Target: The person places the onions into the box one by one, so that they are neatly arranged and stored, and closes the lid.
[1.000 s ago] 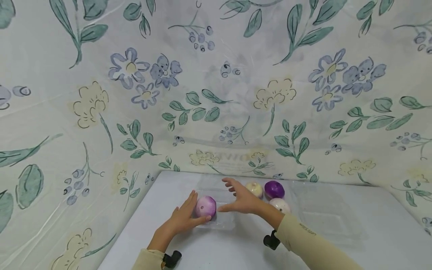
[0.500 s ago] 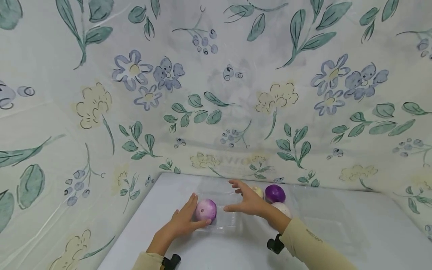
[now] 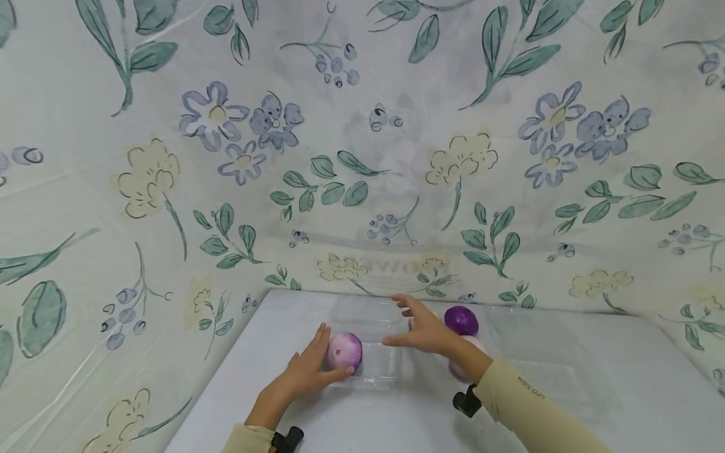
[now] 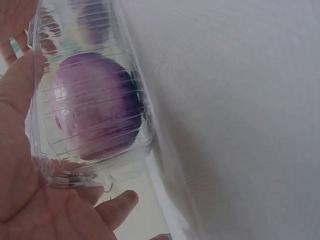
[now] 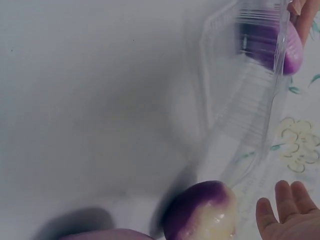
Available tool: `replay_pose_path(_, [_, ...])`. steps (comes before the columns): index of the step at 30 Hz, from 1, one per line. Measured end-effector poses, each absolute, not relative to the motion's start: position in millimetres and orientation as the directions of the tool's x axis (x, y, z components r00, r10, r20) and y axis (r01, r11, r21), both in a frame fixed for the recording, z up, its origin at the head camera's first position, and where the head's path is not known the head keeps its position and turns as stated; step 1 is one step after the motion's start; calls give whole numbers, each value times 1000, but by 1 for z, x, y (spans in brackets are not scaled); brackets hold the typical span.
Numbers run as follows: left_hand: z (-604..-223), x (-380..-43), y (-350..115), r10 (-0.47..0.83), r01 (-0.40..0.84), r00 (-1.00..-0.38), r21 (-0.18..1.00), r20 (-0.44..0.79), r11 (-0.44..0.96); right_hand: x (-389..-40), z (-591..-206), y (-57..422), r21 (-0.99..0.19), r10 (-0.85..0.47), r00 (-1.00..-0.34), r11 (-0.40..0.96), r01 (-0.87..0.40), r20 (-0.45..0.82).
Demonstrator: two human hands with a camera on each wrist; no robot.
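A pink-purple onion sits in the left part of a clear plastic container whose lid lies folded back. My left hand rests against the container's left end, fingers stretched along it and thumb at the near corner. In the left wrist view the same onion shows through the ribbed wall. With fingers spread and nothing held, my right hand hovers right of the container, close to the loose onions. It covers most of a pale yellow onion. The right wrist view shows a purple-and-cream onion just below that hand.
A dark purple onion stands behind the right wrist, and a whitish-pink onion is partly hidden by the forearm. Farther right lies another clear container. A floral sheet hangs behind the white table.
My right hand has drawn away to the right from the onion in the container, towards the loose onions. The left hand and that onion have stayed in place.
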State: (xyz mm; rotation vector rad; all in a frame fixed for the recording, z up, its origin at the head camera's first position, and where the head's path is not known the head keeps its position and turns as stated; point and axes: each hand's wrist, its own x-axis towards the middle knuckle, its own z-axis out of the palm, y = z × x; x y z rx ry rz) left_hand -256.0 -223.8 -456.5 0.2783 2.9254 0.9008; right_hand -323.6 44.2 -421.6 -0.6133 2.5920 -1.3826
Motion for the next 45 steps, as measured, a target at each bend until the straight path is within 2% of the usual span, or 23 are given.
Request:
replay_pose_path(17, [-457, -260, -226, 187, 148, -982, 565, -11, 812, -331, -415, 59, -846, -348, -937, 490, -211, 32])
replay_pose_path(45, [-460, -258, -225, 184, 129, -982, 568, -40, 813, -343, -420, 89, -850, -305, -952, 497, -173, 16])
